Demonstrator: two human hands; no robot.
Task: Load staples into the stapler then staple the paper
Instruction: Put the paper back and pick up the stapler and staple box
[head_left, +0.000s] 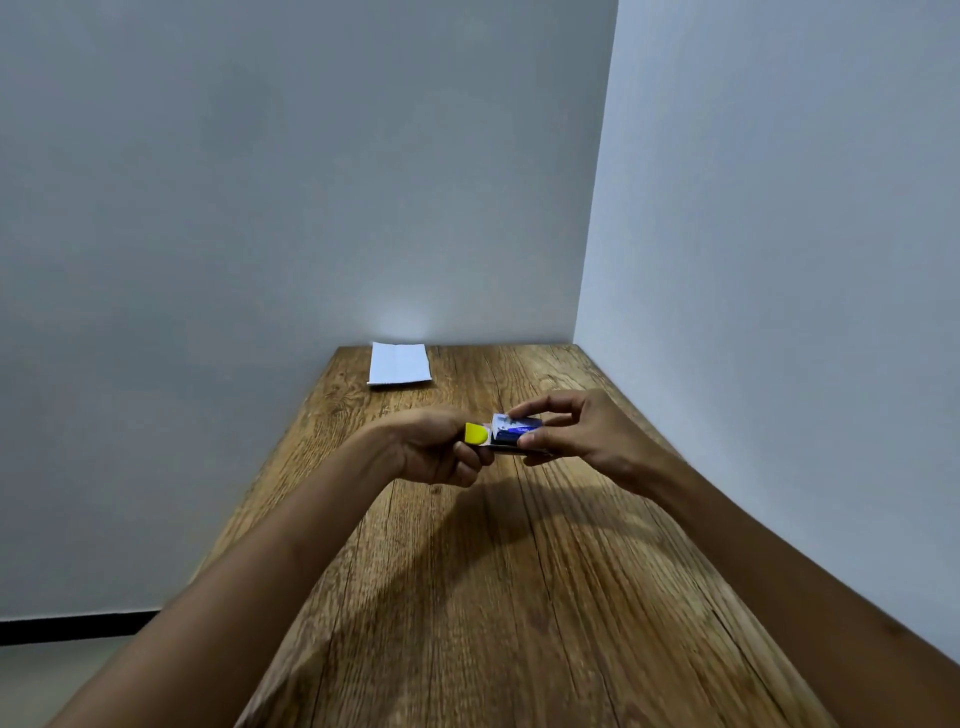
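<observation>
Wooden table (545, 571) — hands' grip hides staple box (514, 428), paper (399, 364) beyond.

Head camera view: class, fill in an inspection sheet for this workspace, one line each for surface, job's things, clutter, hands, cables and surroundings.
Surface: wooden table with visible grain, set into a corner.
Job's things: small blue box with a yellow part at its left end, held above the table; whether it is the stapler or the staple box cannot be told. Folded white paper lies at the far edge by the wall.
Clutter: nothing seen.
Hands: left hand grips the yellow end; right hand pinches the blue box with its fingers.
Cables: nothing seen.
Surroundings: plain pale walls behind and to the right; dark skirting low on the left.
</observation>
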